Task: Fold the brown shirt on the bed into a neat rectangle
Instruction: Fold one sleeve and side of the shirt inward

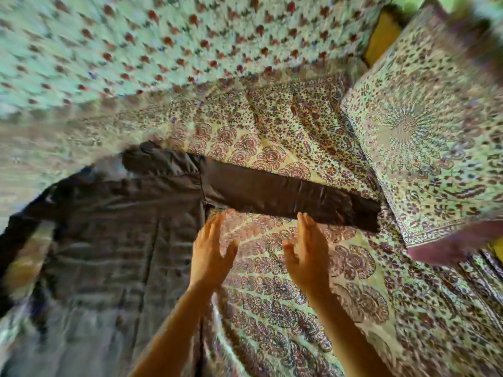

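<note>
Fingers of the left hand are seen spread & straight, nothing gripped; thumb splayed toward frame centre. Fingers of the right hand are likewise extended, slightly curled at the thumb, nothing held. Both palms are raised just below the sleeve, at mid-frame. Whether fingertips touch the cloth can't be told; the right tips appear to overlap the sleeve's lower edge.

The brown shirt is laid flat on the bed, body filling the lower-left of the frame, blurred by motion. The sleeve is stretched out straight toward the right, cuff ending near the pillow at right of frame. Judged: the sleeve is spread flat so it can be folded back across the body w/o creases, & the hands are poised side by side along it, prob. to take its lower edge for that fold.

Edges: sleeve's upper & lower edges run nearly parallel, clean; the shoulder seam is seen just above the left hand. Shirt's side edge drops from the armpit down the frame, beside the left forearm. The far-left part of the shirt is too smeared to read.

Room: bare printed bedcover lies below the sleeve, around both forearms, so space for sweeping the sleeve leftward is ample. The pillow sits close to the cuff at right; a second patterned cloth fills the top of frame, well apart from the hands.
</note>
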The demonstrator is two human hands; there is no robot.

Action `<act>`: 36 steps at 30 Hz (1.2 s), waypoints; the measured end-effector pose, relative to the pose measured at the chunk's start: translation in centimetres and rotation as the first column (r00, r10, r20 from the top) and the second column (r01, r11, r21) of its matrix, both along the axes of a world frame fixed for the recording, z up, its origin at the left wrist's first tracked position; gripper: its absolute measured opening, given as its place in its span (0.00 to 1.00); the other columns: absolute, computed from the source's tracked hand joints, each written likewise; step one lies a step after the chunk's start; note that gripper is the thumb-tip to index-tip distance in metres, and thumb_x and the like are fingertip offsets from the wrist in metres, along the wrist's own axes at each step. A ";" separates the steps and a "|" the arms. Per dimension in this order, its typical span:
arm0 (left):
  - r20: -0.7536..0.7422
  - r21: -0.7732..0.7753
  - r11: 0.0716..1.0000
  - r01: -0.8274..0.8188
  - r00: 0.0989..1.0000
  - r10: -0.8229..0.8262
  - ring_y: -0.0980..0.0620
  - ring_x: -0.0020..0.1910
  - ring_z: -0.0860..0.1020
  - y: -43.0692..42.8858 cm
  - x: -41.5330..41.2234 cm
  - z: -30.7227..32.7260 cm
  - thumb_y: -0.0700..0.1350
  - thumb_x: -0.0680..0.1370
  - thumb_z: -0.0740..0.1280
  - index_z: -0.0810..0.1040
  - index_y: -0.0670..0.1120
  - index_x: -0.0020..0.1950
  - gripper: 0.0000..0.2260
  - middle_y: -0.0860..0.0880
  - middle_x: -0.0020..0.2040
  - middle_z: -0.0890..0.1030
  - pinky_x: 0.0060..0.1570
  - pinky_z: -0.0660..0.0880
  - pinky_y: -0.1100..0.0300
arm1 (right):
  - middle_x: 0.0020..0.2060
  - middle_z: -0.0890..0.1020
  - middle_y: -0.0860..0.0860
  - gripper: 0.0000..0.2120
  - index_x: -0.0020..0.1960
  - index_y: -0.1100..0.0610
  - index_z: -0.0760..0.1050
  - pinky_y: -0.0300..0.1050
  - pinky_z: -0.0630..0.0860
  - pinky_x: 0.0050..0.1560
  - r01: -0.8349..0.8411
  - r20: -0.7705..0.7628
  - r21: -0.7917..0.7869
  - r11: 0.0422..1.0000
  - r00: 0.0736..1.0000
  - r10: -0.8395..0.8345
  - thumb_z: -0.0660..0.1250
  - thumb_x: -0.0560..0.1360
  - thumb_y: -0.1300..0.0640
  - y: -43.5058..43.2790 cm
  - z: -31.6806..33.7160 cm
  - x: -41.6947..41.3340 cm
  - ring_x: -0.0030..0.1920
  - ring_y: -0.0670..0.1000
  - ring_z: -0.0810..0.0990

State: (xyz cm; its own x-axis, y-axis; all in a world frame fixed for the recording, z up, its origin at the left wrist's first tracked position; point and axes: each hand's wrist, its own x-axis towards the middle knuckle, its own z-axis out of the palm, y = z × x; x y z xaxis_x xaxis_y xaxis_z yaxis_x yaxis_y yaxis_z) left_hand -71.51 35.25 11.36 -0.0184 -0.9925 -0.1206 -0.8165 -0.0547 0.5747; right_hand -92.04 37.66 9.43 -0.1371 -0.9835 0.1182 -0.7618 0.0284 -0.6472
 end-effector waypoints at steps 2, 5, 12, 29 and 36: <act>-0.013 -0.068 0.996 -0.065 0.998 0.064 0.43 0.66 0.69 3.0 2.8 3.0 0.57 0.69 0.58 0.67 0.44 0.71 0.32 0.44 0.68 0.71 0.64 0.66 0.51 | 0.66 0.72 0.61 0.27 0.71 0.60 0.61 0.55 0.69 0.63 -0.059 -0.002 -0.055 0.997 0.998 0.059 0.52 0.78 0.44 1.9 2.7 2.7 0.65 0.60 0.71; -0.021 -0.196 0.971 -0.138 0.990 0.137 0.46 0.68 0.68 7.5 6.8 7.3 0.56 0.71 0.59 0.67 0.46 0.71 0.30 0.47 0.70 0.69 0.66 0.65 0.51 | 0.67 0.71 0.60 0.26 0.71 0.60 0.62 0.59 0.71 0.61 -0.148 -0.017 -0.080 0.986 0.989 0.147 0.52 0.78 0.46 4.5 5.7 6.9 0.66 0.59 0.71; 0.001 -0.352 0.876 -0.328 0.936 0.351 0.46 0.71 0.63 19.9 19.5 13.6 0.60 0.72 0.55 0.67 0.47 0.71 0.30 0.47 0.73 0.65 0.68 0.60 0.51 | 0.67 0.72 0.59 0.25 0.71 0.58 0.62 0.54 0.68 0.63 -0.392 -0.086 -0.201 0.898 0.920 0.382 0.52 0.77 0.46 13.5 11.5 21.9 0.66 0.56 0.69; 0.059 -0.381 0.753 -0.536 0.799 0.599 0.44 0.66 0.70 31.8 45.8 15.8 0.60 0.71 0.57 0.71 0.50 0.67 0.27 0.47 0.69 0.69 0.61 0.70 0.46 | 0.64 0.75 0.57 0.27 0.68 0.61 0.67 0.59 0.71 0.61 -0.555 -0.076 -0.333 0.762 0.822 0.565 0.56 0.74 0.48 17.9 13.7 50.8 0.64 0.55 0.72; 0.096 -0.310 0.763 -0.567 0.780 0.618 0.48 0.65 0.70 28.7 54.5 14.7 0.59 0.72 0.57 0.68 0.52 0.67 0.25 0.50 0.70 0.67 0.58 0.72 0.46 | 0.62 0.76 0.58 0.26 0.68 0.62 0.66 0.59 0.72 0.60 -0.600 -0.037 -0.263 0.756 0.789 0.613 0.56 0.74 0.50 15.2 12.1 59.5 0.61 0.56 0.75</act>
State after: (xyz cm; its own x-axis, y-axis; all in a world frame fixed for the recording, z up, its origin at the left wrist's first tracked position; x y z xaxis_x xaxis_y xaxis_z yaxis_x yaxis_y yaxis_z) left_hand -16.98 63.99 26.10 0.5800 -0.7916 0.1922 -0.7585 -0.4387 0.4819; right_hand -32.59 52.87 21.50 0.4657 -0.8005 0.3774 -0.5322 -0.5940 -0.6032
